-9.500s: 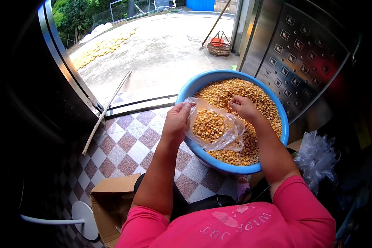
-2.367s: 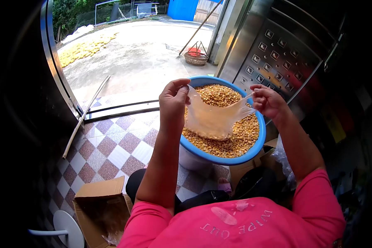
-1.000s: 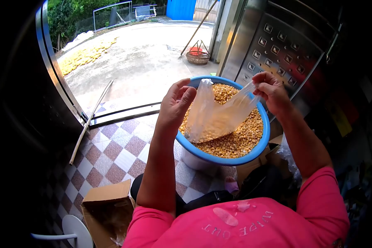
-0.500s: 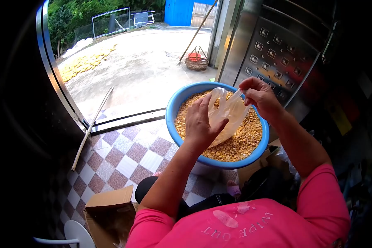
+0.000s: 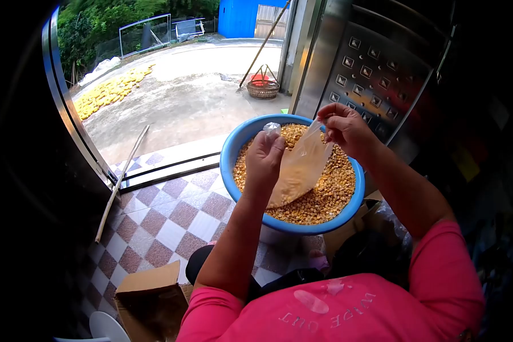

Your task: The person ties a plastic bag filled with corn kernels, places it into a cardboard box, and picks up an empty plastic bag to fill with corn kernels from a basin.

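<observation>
A clear plastic bag (image 5: 298, 171) hangs between my hands over a blue tub (image 5: 227, 165) full of yellow corn kernels (image 5: 342, 185). Pinched in my left hand (image 5: 265, 157) is one side of the bag's top, with a crumpled bit of plastic poking up above the fingers. My right hand (image 5: 345, 126) grips the other top corner between thumb and fingers, near the tub's far right rim. The bag's lower part rests against the kernels; yellow shows through it, and I cannot tell whether any kernels are inside.
An open cardboard box (image 5: 148, 299) stands on the checkered floor at lower left, beside a white round stool (image 5: 109, 326). A wooden stick (image 5: 119, 185) leans across the doorway's left side. Outside are a wicker basket (image 5: 263, 89) and yellow cobs (image 5: 111, 92) spread on concrete. A metal door (image 5: 365, 74) stands at right.
My left hand has gone from spread fingers to a closed pinch on the bag's edge. The bag's top is now drawn together and stretched between both hands. The view has shifted slightly.
</observation>
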`<state>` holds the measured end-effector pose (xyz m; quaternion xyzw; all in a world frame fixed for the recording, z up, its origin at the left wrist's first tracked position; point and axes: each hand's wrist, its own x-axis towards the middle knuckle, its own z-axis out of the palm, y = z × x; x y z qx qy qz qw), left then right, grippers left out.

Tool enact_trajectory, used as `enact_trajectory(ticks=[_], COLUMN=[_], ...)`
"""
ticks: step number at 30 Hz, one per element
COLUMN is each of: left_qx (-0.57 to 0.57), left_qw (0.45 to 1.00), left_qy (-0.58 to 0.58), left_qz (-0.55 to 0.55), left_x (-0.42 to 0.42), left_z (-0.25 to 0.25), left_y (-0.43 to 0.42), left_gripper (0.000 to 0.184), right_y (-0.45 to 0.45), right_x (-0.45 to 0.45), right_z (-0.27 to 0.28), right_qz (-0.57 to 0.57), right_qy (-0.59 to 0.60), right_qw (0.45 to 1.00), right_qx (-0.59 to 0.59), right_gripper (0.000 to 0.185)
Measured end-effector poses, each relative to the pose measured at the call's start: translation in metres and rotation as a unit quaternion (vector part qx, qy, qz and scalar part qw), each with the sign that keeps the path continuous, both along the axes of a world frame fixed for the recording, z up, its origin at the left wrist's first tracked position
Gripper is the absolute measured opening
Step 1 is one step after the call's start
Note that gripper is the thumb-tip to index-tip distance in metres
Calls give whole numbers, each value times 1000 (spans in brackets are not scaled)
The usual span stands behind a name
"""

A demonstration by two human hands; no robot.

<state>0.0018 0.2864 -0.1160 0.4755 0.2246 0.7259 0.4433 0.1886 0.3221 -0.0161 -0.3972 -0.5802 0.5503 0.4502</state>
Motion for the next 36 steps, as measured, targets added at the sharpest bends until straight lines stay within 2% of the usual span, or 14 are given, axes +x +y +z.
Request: enact_trajectory(ticks=[1,3,6,10,13,15,18,23,28,30,32,33,34,36], left_qx=[-49,-105,-108,-35,6,2,-128,-136,-141,-140,-146,-145,-147,-148], left_qw=[997,979,974,990,995,995,986,983,985,985,984,984,984,982], left_qy=[-53,-154,-189,-134,-93,-96,-69,-56,-61,-64,-67,-64,-72,-90], left_qz=[-25,-84,-62,-25,-22,-39,-85,-112,-80,-79,-80,-81,-77,-79], left_x=[-9,-30,-59,-77,-80,-81,-78,-60,-38,-35,-33,-30,-28,-24], left_z=[7,18,35,47,49,42,31,25,12,7,5,3,1,0], left_y=[-3,-6,-17,-25,-28,-23,-17,-22,-45,-54,-59,-60,-61,-65], left_gripper=[9,8,9,27,32,36,35,34,37,37,36,36,36,37], right_y=[9,27,49,63,68,67,73,65,45,31,14,8,2,-21], right_x=[1,2,-3,-15,-15,-11,4,27,42,60,59,57,56,42], right_z=[0,3,11,27,29,19,-12,-40,-51,-71,-92,-106,-125,-135], right_qz=[-1,-40,-69,-73,-63,-79,-74,-102,-131,-125,-52,-9,18,55], right_qy=[3,108,139,175,192,158,130,114,130,-48,-192,-305,-408,-527], right_qw=[1000,992,986,981,979,984,989,987,983,989,979,952,908,840], right_qx=[-1,-60,-59,-30,-6,3,-16,-41,8,66,33,38,98,118], right_gripper=[17,16,17,19,18,18,16,18,13,6,7,13,20,28])
